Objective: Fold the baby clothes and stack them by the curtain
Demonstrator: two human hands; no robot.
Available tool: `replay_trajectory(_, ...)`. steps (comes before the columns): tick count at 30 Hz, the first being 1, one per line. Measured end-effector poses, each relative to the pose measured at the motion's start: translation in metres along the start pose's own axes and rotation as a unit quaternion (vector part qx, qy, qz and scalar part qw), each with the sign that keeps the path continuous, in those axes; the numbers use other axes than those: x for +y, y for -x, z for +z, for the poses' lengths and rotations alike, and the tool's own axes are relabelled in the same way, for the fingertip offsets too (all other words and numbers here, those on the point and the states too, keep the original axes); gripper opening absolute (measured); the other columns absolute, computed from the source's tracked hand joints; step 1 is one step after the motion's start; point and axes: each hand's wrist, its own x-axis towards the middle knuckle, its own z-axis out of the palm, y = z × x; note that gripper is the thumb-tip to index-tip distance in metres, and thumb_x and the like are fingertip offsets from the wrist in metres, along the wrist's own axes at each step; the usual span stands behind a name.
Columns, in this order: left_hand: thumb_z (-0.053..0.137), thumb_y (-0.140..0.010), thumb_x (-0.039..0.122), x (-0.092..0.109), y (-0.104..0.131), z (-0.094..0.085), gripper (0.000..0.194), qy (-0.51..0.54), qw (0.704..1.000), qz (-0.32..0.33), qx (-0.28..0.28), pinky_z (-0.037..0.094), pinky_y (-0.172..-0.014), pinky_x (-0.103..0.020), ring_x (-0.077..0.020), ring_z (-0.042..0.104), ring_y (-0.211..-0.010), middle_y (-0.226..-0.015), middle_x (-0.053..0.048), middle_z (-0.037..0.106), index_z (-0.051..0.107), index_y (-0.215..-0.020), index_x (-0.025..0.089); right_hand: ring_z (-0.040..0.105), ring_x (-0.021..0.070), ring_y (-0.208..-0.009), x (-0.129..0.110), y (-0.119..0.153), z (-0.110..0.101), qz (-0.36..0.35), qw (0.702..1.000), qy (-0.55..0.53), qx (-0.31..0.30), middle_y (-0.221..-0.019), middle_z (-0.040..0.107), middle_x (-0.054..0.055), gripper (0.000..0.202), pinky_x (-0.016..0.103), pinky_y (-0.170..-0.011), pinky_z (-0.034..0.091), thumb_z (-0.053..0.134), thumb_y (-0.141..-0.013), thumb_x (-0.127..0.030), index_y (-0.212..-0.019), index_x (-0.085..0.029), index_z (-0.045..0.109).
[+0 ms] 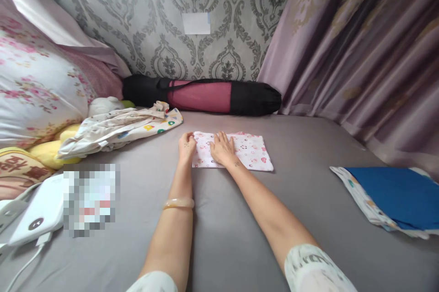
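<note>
A small white cloth with pink prints (pixel 250 151) lies folded flat on the grey bed sheet (pixel 222 219). My left hand (pixel 187 145) rests at the cloth's left edge, fingers curled on it. My right hand (pixel 222 149) lies palm down on the left part of the cloth, fingers spread. A pale bangle (pixel 178 203) sits on my left forearm.
A rumpled patterned garment (pixel 120 129) lies to the left, beside floral pillows (pixel 37 86) and a yellow cushion (pixel 51 150). A black and pink rolled bag (pixel 202 95) lies along the wall. A blue folded cloth (pixel 394 196) sits right. A white device with cable (pixel 37 212) is near left.
</note>
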Motion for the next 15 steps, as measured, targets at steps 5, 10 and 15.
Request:
replay_trajectory(5,0.045,-0.082,0.021,0.002,-0.001,-0.001,0.034,-0.004,1.000,-0.025,0.007,0.051,-0.091,-0.036,-0.0216,0.067,-0.094,-0.105,-0.013,0.070,0.065,-0.108,0.012,0.017,0.0258,-0.146,-0.011,0.000,0.014,-0.016,1.000,-0.004,0.018,-0.157,0.028,0.013,0.056,0.049,-0.116,0.007,0.026,-0.099,-0.038,-0.148,-0.011,0.034)
replay_trajectory(10,0.044,-0.081,0.020,0.002,-0.002,-0.002,0.032,0.001,1.000,-0.024,0.016,0.049,-0.094,-0.035,-0.0215,0.065,-0.102,-0.104,-0.012,0.071,0.066,-0.103,0.014,0.017,0.0255,-0.145,-0.008,0.000,0.024,-0.019,0.999,0.001,0.033,-0.156,0.029,0.013,0.057,0.050,-0.116,0.005,0.024,-0.100,-0.038,-0.148,-0.010,0.034)
replay_trajectory(15,0.045,-0.080,0.020,0.005,-0.001,-0.003,0.032,0.009,0.999,-0.039,0.019,0.049,-0.093,-0.036,-0.0223,0.066,-0.100,-0.103,-0.013,0.071,0.066,-0.104,0.013,0.018,0.0267,-0.145,-0.010,-0.002,0.019,-0.012,1.000,0.007,0.016,-0.157,0.029,0.014,0.057,0.051,-0.116,0.007,0.025,-0.099,-0.037,-0.149,-0.010,0.033)
